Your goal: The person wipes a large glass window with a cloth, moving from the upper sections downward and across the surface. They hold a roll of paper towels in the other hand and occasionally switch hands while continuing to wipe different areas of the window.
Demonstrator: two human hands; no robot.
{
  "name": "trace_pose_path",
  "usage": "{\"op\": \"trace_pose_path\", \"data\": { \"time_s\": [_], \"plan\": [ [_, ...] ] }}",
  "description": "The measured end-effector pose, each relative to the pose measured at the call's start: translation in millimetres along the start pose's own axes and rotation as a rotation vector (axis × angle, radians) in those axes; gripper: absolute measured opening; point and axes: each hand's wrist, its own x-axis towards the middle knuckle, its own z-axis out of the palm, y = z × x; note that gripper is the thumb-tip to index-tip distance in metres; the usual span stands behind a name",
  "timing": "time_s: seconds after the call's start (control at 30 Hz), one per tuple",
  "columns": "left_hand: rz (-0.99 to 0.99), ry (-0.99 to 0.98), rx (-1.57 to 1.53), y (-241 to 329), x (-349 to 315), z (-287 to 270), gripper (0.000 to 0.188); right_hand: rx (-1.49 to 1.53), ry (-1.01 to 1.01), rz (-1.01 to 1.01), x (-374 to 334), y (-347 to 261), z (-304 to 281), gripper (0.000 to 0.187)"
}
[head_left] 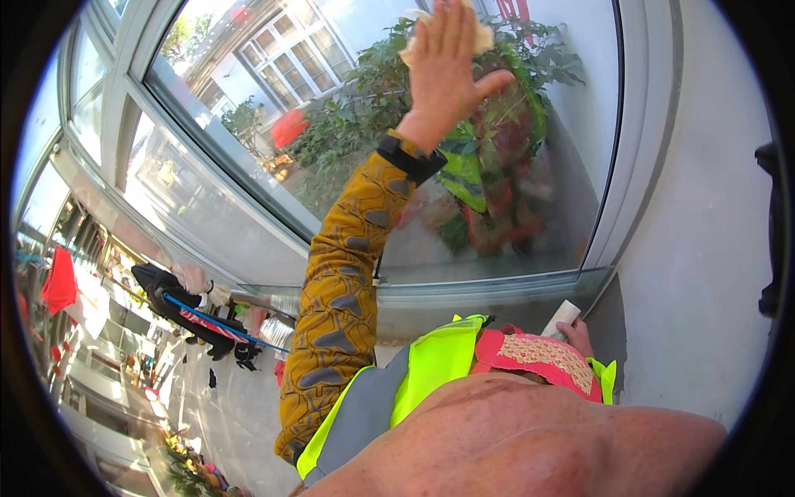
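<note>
My left hand [443, 70] is raised against the window glass [397, 232]. Its fingers are stretched out flat, holding a pale yellow cloth [484, 37] against the pane; the cloth's edges show on both sides of the fingers. A patterned mustard-brown sleeve covers that arm, with a dark band at the wrist. Low on the right, beyond my hi-vis vest, my right hand [577, 335] is closed around a white cylindrical thing [562, 317]. The vest's pink part hides some of it, so its kind cannot be made out.
A pale frame [644, 166] borders the pane, and a grey wall [691, 265] stands at right. Leafy plants [348, 153] and a reflection show in the glass. At left, a dark bag-like bundle [186, 311] with a blue strip rests near the window's base, above the grey floor [240, 406].
</note>
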Motion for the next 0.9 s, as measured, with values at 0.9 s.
{"op": "trace_pose_path", "data": {
  "time_s": [0.9],
  "plan": [
    [0.391, -0.198, 0.085, 163.9, -36.8, 79.8, 0.101, 0.031, -0.005, -0.024, -7.2, 12.3, 6.3, 0.052]
  ]
}}
